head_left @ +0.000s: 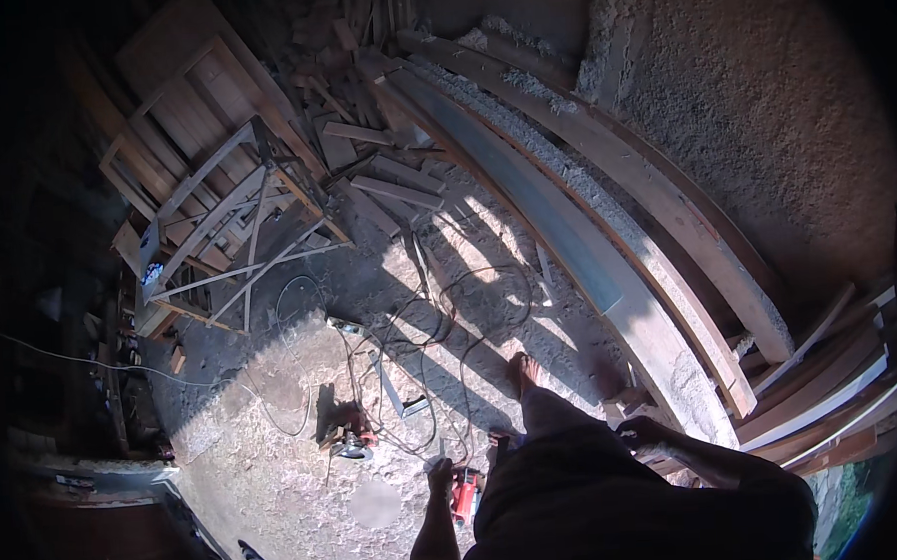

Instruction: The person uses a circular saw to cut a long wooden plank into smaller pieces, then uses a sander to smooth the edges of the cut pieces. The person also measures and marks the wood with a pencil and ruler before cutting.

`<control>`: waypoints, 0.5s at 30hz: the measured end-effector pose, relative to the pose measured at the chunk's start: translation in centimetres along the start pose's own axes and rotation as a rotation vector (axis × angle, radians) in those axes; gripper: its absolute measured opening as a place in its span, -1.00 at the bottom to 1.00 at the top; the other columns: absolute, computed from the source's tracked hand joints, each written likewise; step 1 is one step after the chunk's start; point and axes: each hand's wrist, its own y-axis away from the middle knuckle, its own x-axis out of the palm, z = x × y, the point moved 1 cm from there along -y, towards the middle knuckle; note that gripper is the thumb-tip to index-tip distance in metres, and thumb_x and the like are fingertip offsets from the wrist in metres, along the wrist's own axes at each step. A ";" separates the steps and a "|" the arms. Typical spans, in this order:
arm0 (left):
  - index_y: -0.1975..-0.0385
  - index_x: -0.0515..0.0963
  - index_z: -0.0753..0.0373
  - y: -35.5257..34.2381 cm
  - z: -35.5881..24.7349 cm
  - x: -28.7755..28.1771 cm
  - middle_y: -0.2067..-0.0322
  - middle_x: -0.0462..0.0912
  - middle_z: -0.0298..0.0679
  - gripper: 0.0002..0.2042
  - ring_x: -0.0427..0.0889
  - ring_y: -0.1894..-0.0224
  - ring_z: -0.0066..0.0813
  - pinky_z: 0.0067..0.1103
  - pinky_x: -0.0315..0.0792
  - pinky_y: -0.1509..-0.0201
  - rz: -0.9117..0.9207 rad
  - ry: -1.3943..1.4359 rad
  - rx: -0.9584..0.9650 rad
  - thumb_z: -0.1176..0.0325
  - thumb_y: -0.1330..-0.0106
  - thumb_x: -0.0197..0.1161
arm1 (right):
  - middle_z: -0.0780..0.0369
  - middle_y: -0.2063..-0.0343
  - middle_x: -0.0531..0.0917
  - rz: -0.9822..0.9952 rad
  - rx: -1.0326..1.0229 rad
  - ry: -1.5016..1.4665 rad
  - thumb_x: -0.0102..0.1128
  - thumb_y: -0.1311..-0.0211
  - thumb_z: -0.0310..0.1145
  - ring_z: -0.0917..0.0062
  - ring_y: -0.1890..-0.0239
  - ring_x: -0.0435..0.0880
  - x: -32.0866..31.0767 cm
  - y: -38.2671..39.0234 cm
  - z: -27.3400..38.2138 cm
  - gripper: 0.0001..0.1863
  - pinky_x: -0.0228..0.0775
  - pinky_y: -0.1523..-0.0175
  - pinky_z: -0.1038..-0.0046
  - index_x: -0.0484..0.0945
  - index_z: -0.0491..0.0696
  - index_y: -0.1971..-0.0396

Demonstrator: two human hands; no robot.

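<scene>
My left hand (pixel 440 473) hangs low over the floor, its fingers curled in. A thin shape rises just above it, too dark to name. Close to its right lies a red power tool (pixel 465 496) on the floor. My right hand (pixel 643 434) is bent in front of my body, near the end of a long thick plank (pixel 662 356). Its fingers are closed around something small with a light spot, too dark to make out. Farther left on the floor is a red-bodied power saw (pixel 353 439), with a metal square (pixel 388 388) beyond it.
Black cable (pixel 411 332) loops across the floor near my bare foot (pixel 521 369). A wooden frame stand (pixel 256 228) stands at far left, before leaning panels (pixel 196 121). Offcuts (pixel 394 182) are heaped at the back. Sawdust-covered planks (pixel 603 143) run along the right wall; more boards (pixel 844 393) lie right.
</scene>
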 end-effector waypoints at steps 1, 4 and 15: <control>-0.07 0.62 0.22 0.1 -1.4 2.0 0.14 0.73 -0.15 -0.56 0.67 0.14 -0.28 -0.37 0.52 -0.01 0.068 -0.056 -0.022 0.03 -0.35 0.27 | 0.19 0.24 0.77 -0.124 -0.187 0.060 0.33 -0.28 -0.34 0.45 0.17 0.77 0.9 1.2 -2.1 -0.75 0.59 0.00 0.35 0.69 -0.11 0.10; -0.20 0.52 0.04 0.4 -2.9 2.2 0.15 0.66 -0.29 -0.55 0.61 0.20 -0.27 -0.28 0.52 0.19 0.268 -0.249 -0.036 0.01 -0.39 0.29 | 0.18 0.15 0.77 -0.201 -0.306 -0.076 0.42 -0.20 -0.27 0.44 0.10 0.73 2.5 -0.9 -4.6 -0.63 0.55 -0.05 0.37 0.69 -0.09 0.03; 0.41 0.48 0.16 2.1 -13.1 13.9 0.40 0.54 -0.18 -0.85 0.60 0.27 -0.09 -0.24 0.42 0.28 0.367 -1.112 0.974 0.30 -0.23 0.31 | 0.15 0.11 0.76 -0.039 -0.305 -0.195 0.36 -0.23 -0.17 0.49 0.09 0.69 -0.2 -7.5 -7.7 -0.57 0.52 -0.09 0.32 0.66 -0.05 -0.05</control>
